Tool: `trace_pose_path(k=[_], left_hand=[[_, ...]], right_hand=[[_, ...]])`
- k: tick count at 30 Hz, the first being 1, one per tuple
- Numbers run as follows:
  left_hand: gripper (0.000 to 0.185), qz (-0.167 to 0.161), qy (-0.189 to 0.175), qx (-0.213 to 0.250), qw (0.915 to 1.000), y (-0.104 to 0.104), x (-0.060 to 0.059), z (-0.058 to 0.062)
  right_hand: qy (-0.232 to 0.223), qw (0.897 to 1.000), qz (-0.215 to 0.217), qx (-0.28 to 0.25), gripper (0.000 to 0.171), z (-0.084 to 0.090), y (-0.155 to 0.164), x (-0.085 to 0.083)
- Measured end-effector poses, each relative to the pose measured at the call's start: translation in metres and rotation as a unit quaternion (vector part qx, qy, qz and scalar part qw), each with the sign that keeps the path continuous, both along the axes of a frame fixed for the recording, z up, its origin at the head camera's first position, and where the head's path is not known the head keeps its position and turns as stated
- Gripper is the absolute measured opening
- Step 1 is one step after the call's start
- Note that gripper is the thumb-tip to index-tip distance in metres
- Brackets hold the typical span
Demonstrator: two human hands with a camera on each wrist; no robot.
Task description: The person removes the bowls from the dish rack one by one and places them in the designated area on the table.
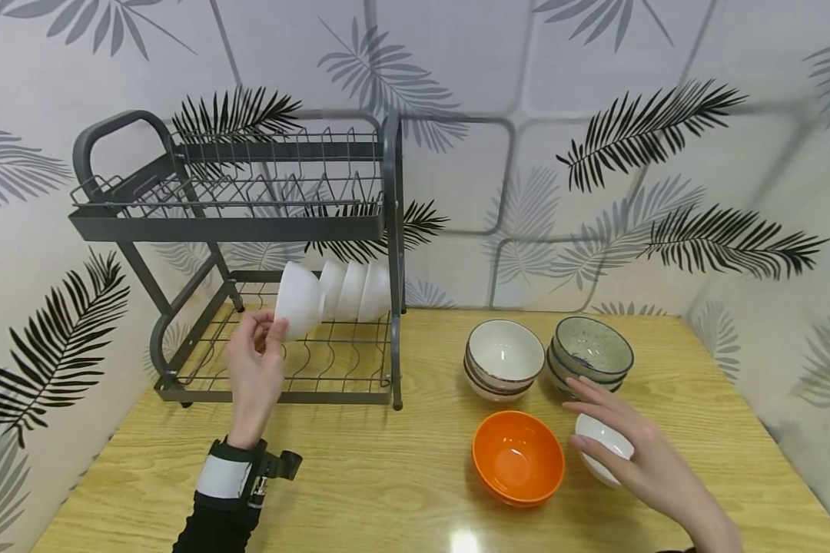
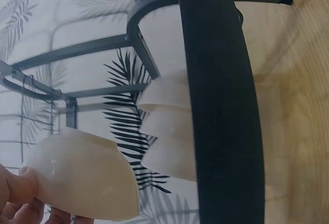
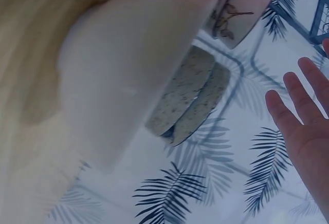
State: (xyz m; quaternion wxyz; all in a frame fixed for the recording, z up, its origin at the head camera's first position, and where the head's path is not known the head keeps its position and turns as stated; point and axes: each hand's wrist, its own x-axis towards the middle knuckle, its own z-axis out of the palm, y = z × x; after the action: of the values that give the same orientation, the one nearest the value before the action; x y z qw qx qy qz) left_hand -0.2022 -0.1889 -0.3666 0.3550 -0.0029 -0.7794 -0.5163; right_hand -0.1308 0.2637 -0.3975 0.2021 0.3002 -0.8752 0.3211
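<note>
My left hand (image 1: pixel 257 357) pinches the rim of a white bowl (image 1: pixel 300 301), tilted on its side over the lower tier of a grey dish rack (image 1: pixel 277 397). In the left wrist view, thumb and fingers grip that white bowl (image 2: pixel 85 175). Beside it several white bowls (image 1: pixel 375 293) stand on edge in a row at the rack's right end. My right hand (image 1: pixel 629 438), fingers extended, hovers above another white bowl (image 1: pixel 605 445) on the table. The right wrist view shows the fingers apart from this bowl (image 3: pixel 123 70), holding nothing.
An orange bowl stack (image 1: pixel 519 458) sits left of the right hand. Behind stand cream bowls with brown rims (image 1: pixel 505 357) and speckled grey-green bowls (image 1: pixel 592 349). The rack's upper wire tier (image 1: pixel 249 184) overhangs the lower one. A leaf-patterned backdrop (image 1: pixel 664 153) rises behind the wooden table (image 1: pixel 360 476).
</note>
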Motion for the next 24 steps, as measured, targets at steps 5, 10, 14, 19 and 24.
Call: trace_pose_path(k=[5, 10, 14, 19, 24], left_hand=[[0.020, -0.019, 0.031, -0.036, 0.9987, 0.016, 0.012, 0.003], [0.015, -0.046, 0.060, -0.086, 0.9934, 0.034, 0.024, 0.003], [0.011, -0.080, 0.090, -0.130, 0.9841, 0.049, 0.032, 0.004], [0.014, -0.108, 0.109, -0.183, 0.9710, 0.068, 0.045, 0.004], [0.017, -0.115, 0.142, -0.241, 0.9531, 0.081, 0.055, 0.002]], right_hand=[[0.023, 0.999, 0.034, -0.014, 0.056, 0.012, -0.015, -0.007], [0.030, 0.998, 0.052, -0.020, 0.055, 0.019, -0.030, -0.012], [0.027, 0.997, 0.064, -0.027, 0.054, 0.023, -0.041, -0.014], [0.058, 0.993, 0.086, -0.053, 0.056, 0.026, -0.057, -0.014], [0.111, 0.984, 0.117, -0.075, 0.046, 0.027, -0.072, -0.017]])
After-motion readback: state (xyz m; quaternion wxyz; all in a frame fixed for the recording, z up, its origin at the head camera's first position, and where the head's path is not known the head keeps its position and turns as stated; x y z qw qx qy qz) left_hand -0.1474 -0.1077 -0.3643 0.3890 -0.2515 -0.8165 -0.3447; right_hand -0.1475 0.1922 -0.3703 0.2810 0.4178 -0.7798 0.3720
